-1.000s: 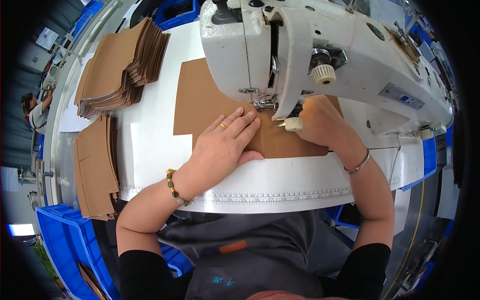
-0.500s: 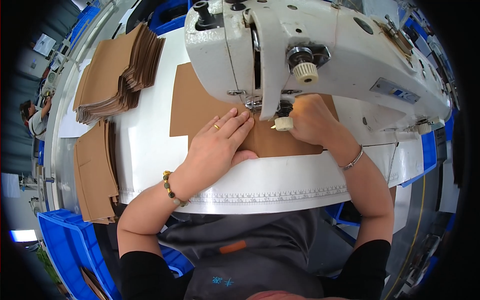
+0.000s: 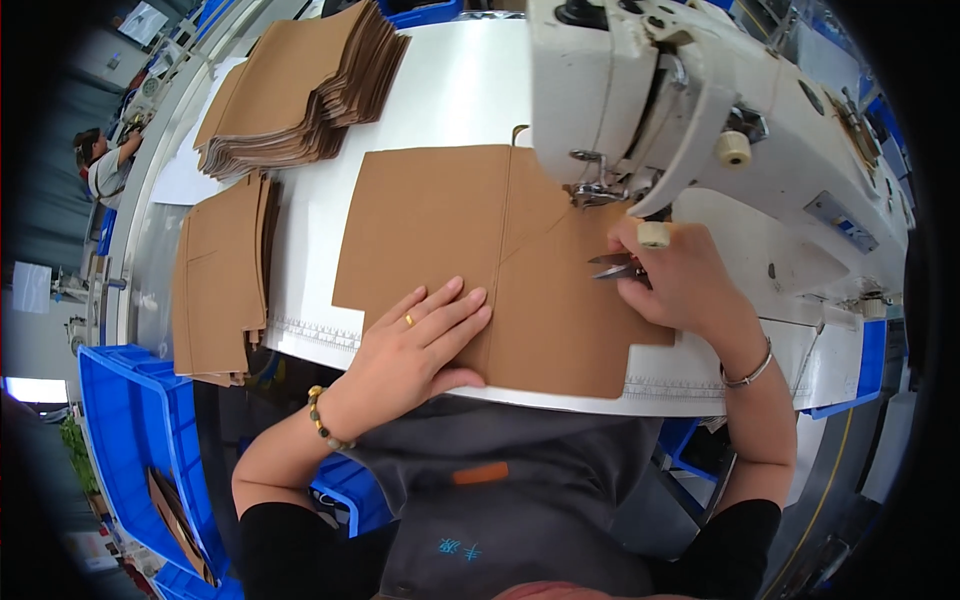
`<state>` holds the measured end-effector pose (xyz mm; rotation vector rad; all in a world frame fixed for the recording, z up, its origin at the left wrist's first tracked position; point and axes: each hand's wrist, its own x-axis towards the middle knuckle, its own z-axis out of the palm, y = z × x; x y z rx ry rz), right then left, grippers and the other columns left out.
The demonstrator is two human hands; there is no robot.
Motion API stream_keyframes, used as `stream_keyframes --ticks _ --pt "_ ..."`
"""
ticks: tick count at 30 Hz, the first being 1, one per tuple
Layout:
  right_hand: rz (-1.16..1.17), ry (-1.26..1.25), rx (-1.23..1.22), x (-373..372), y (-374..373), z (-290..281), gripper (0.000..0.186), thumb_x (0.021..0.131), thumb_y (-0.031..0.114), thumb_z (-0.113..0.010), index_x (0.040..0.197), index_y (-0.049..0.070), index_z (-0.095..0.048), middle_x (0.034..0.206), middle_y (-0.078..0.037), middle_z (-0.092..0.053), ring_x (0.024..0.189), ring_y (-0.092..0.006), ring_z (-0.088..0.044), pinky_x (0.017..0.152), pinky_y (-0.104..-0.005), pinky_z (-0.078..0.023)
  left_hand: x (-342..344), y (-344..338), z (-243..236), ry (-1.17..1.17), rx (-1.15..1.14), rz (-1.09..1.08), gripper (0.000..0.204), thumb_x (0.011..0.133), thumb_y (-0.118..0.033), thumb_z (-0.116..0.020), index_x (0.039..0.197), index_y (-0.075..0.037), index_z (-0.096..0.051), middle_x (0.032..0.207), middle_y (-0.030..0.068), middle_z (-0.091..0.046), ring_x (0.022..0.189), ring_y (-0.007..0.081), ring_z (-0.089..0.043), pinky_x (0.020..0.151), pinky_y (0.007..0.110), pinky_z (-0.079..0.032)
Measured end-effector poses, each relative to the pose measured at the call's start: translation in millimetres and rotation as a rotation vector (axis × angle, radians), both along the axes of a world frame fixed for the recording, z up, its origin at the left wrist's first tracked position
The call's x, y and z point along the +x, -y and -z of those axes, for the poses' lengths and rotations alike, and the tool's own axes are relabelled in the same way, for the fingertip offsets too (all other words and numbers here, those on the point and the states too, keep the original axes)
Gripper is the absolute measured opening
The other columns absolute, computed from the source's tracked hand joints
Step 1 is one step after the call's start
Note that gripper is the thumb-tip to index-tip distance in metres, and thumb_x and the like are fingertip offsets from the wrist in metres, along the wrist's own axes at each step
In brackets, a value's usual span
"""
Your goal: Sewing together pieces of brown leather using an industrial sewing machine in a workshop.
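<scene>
A flat brown panel (image 3: 430, 210) with a seam running down its middle lies on the white sewing table (image 3: 460, 80). My left hand (image 3: 425, 335) rests on it with fingers stretched out, just left of the seam near the front. In my right hand (image 3: 685, 275) is a pair of thread snips (image 3: 618, 268), blades pointing left over the panel's right part. The presser foot (image 3: 597, 193) of the white sewing machine (image 3: 590, 95) stands at the panel's far right edge. A thin line, perhaps a thread, slants across the panel from the foot toward the seam.
Stacked brown panels (image 3: 290, 85) stand at the far left, with a smaller brown pile (image 3: 220, 280) nearer. Blue crates (image 3: 150, 430) sit below the table's left end. A ruler strip (image 3: 680, 388) runs along the front edge. A person (image 3: 105, 165) works in the left background.
The brown panel has come out toward me from beneath the machine head, both hands moving with it. The machine appears farther right. The snips in my right hand now show clearly.
</scene>
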<state>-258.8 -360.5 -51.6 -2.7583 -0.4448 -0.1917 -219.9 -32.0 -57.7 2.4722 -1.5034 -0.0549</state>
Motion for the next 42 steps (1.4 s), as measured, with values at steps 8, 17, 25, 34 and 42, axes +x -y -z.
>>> stream_keyframes --ticks 8,17,25,34,42 --pt "-0.172 -0.298 0.216 1.6 -45.3 -35.5 0.019 0.081 0.013 -0.068 0.091 0.004 -0.054 0.077 -0.014 -0.062 0.075 -0.034 -0.063 0.065 -0.0435 -0.048 -28.8 -44.8 -17.1 -0.024 -0.034 -0.1 0.056 0.079 -0.038 -0.078 0.125 -0.009 -0.066 0.131 0.0067 -0.065 0.125 0.0267 -0.059 0.103 0.045 -0.048" --pt "-0.211 -0.287 0.278 8.1 -63.6 -27.0 0.022 0.077 0.012 -0.075 0.09 0.005 -0.058 0.083 -0.011 -0.062 0.08 -0.0323 -0.062 0.068 -0.0419 -0.047 9.8 23.2 -2.0 -0.148 -0.239 -0.355 0.021 0.084 -0.015 -0.075 0.1 -0.006 -0.065 0.09 0.0097 -0.057 0.091 0.0315 -0.059 0.077 0.042 -0.05" --pt "-0.133 -0.216 0.354 5.0 -66.2 -2.2 0.019 0.081 0.015 -0.074 0.09 0.005 -0.059 0.092 -0.012 -0.059 0.085 -0.0328 -0.062 0.071 -0.0446 -0.049 11.5 18.1 4.1 -0.353 -0.28 -0.522 0.011 0.09 0.0 -0.069 0.095 -0.003 -0.059 0.088 0.0059 -0.063 0.077 0.0165 -0.063 0.072 0.028 -0.051" --pt "-0.158 -0.175 0.395 6.3 -87.8 18.8 0.017 0.086 0.015 -0.071 0.096 0.005 -0.061 0.094 -0.01 -0.058 0.081 -0.032 -0.062 0.069 -0.043 -0.048 1.2 -6.9 16.0 -0.568 -0.678 -0.646 0.021 0.091 0.002 -0.069 0.111 -0.001 -0.061 0.089 -0.0003 -0.065 0.078 0.0051 -0.06 0.071 0.02 -0.049" --pt "-0.205 -0.112 0.41 -1.0 -119.9 28.0 0.017 0.09 0.015 -0.065 0.094 0.002 -0.054 0.095 -0.015 -0.058 0.078 -0.0351 -0.067 0.067 -0.0446 -0.056 -5.4 -6.3 19.1 -0.61 -0.764 -0.658 0.022 0.092 0.003 -0.069 0.113 0.0 -0.061 0.09 0.0003 -0.065 0.079 0.0041 -0.059 0.073 0.019 -0.048"
